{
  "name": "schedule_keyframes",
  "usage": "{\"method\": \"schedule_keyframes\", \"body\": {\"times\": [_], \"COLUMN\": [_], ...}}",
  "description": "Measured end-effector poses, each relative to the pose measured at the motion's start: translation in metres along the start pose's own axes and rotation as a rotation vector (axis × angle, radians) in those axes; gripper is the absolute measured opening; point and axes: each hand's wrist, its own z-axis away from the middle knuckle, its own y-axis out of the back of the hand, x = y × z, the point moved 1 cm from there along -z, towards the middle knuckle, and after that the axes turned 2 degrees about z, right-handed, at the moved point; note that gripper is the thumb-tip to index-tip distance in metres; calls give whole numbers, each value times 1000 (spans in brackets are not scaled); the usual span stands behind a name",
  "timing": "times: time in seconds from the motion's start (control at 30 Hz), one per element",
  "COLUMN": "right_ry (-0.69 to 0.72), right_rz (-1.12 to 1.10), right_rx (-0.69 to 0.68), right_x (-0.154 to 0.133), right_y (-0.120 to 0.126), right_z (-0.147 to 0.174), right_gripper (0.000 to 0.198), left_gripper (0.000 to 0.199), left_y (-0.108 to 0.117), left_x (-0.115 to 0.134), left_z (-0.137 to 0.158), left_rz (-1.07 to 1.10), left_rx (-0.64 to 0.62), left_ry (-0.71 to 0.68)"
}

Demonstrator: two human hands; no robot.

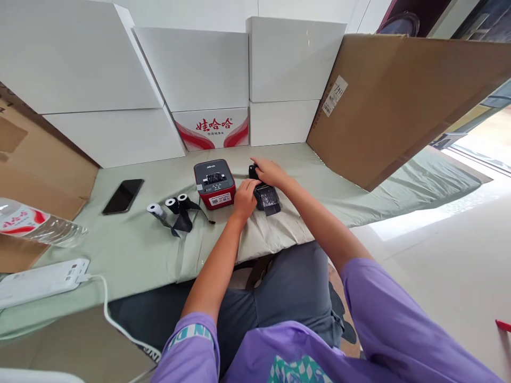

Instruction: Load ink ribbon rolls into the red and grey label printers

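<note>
Both my hands rest on a small black device (267,198) lying on the pale green cloth (136,250). My left hand (244,199) grips its left side. My right hand (270,171) presses on its far end from above, fingers curled over it. Just left of the hands stands a red and dark grey label printer (214,183). Further left lie three small rolls (172,206), one white and two with black ribbon trailing loose.
A black phone (123,196) lies at the left. A water bottle (35,223) and a white power strip (40,281) sit at the near left. White boxes (191,69) stand along the back, and a big cardboard sheet (399,101) leans at the right.
</note>
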Motion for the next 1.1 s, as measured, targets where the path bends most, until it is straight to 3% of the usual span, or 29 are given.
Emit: {"method": "schedule_keyframes", "body": {"times": [0.2,0.37,0.43,0.5,0.6,0.77,0.9,1.1], "right_ry": [3,-46,-94,-213,-382,-481,-500,-508], "right_rz": [71,-1,29,106,176,44,-230,-652], "right_rx": [-14,101,8,-273,-661,-862,-890,-753], "right_x": [-5,-4,-4,-3,1,27,51,62], "right_y": [6,32,43,48,44,24,14,-6], "right_z": [46,21,1,-16,-26,-20,-10,19], "right_gripper": [46,40,37,38,52,72,69,46], "left_gripper": [51,42,39,36,31,26,26,50], "left_y": [-2,-2,-2,-4,-7,-17,-21,-7], "left_x": [-2,-4,-7,-9,-10,-8,-9,-3], "left_z": [1,2,2,2,3,3,-1,-9], "left_rz": [57,67,86,115,166,271,486,718], "left_rx": [88,97,99,96,67,-18,-61,-123], "left_ry": [24,33,47,89,221,581,838,1031]}}
